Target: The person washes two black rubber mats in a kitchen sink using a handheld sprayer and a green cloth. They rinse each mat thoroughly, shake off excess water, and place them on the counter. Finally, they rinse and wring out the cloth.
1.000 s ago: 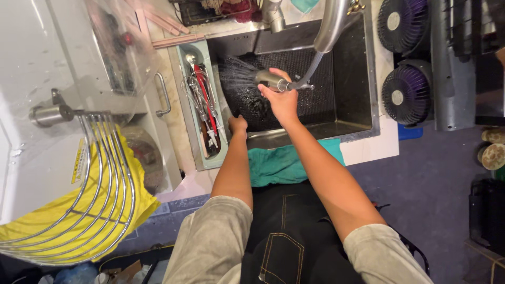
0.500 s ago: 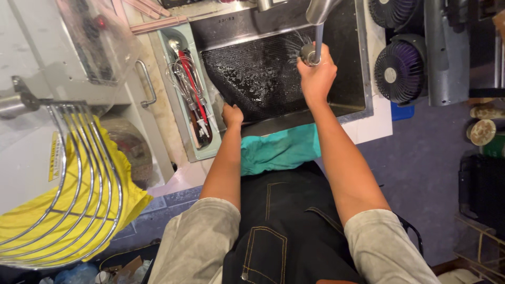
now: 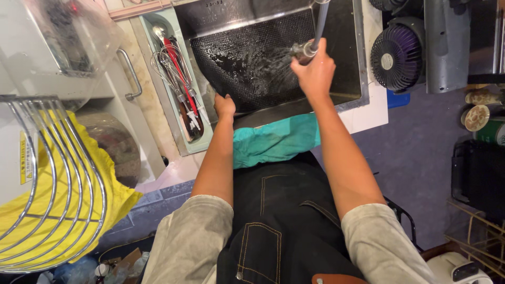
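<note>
While right hand sprays, left hand grips tray

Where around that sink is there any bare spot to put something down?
A bare strip of white counter lies between the sink and the fan. The sink holds a perforated tray, gripped by the left hand and sprayed by the right hand. The utensil bin is packed.
</note>
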